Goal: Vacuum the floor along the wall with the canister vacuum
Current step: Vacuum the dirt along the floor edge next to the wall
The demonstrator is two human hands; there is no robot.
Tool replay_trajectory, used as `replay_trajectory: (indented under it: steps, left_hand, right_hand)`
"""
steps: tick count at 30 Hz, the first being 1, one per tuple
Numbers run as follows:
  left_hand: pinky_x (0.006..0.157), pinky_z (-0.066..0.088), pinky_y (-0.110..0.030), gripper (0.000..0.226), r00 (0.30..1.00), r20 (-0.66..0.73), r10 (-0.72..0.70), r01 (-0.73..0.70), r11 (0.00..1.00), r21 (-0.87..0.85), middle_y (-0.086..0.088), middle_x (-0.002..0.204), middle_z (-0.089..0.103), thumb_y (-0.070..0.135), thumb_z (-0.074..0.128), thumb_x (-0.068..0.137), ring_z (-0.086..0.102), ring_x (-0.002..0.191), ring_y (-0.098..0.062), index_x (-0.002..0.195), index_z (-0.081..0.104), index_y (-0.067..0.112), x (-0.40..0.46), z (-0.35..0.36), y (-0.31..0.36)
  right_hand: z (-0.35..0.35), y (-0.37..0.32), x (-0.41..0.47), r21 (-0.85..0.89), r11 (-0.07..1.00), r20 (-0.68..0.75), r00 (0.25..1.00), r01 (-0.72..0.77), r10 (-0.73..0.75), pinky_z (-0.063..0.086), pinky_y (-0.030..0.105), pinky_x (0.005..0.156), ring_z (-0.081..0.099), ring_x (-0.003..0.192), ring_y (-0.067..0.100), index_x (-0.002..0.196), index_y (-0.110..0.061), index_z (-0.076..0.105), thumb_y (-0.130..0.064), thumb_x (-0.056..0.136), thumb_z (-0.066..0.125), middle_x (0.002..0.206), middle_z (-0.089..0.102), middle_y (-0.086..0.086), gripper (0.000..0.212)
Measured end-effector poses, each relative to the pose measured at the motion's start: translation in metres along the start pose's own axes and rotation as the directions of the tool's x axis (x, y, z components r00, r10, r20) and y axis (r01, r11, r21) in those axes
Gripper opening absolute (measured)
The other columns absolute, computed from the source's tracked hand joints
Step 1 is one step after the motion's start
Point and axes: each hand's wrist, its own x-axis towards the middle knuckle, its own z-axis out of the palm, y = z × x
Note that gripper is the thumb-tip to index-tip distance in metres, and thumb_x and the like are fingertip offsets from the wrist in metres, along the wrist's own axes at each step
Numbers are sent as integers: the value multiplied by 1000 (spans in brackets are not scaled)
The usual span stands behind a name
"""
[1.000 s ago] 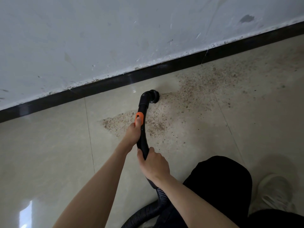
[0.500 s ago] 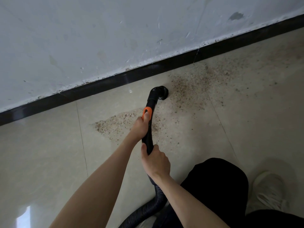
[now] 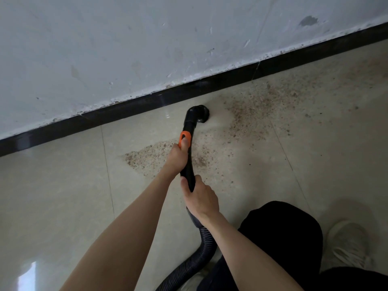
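A black vacuum wand (image 3: 189,164) with an orange band (image 3: 185,138) points toward the wall. Its round nozzle (image 3: 200,115) touches the beige tiled floor (image 3: 63,196) close to the black baseboard (image 3: 126,111). My left hand (image 3: 177,157) grips the wand just below the orange band, thumb on it. My right hand (image 3: 200,198) grips the wand lower down, where the ribbed black hose (image 3: 201,255) starts. Brown gritty dirt (image 3: 249,114) lies right of the nozzle, and another patch (image 3: 147,157) sits left of the wand. The canister is out of view.
A scuffed white wall (image 3: 147,38) rises above the baseboard. My knee in black trousers (image 3: 279,234) and a pale shoe (image 3: 348,246) are at the lower right. More faint dirt (image 3: 357,68) spreads along the floor toward the far right.
The nozzle has swept forward to the baseboard, leaving a cleaner strip of tile around it. Both hands kept their grip on the wand.
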Motion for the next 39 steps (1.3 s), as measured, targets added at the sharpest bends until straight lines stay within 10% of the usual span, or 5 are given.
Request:
replay_trajectory:
  steps: [18, 39]
  left_hand:
    - [73, 39, -34, 65, 893, -312, -324, 224, 922, -316, -10, 96, 52, 53, 24, 99, 51, 84, -24, 126, 46, -2, -42, -84, -145]
    - [57, 38, -28, 57, 872, -380, -308, 191, 929, -316, -6, 82, 53, 52, 25, 99, 53, 73, -16, 111, 49, 1, -74, -84, -192]
  right_hand:
    - [85, -40, -26, -71, 961, 415, 884, 266, -214, 47, 36, 67, 63, 77, 30, 104, -12, 52, -58, 98, 35, 86, 63, 8, 49]
    - [136, -23, -61, -90, 919, 347, 877, 383, -332, 47, 38, 73, 64, 88, 33, 111, -10, 53, -57, 100, 32, 100, 67, 14, 52]
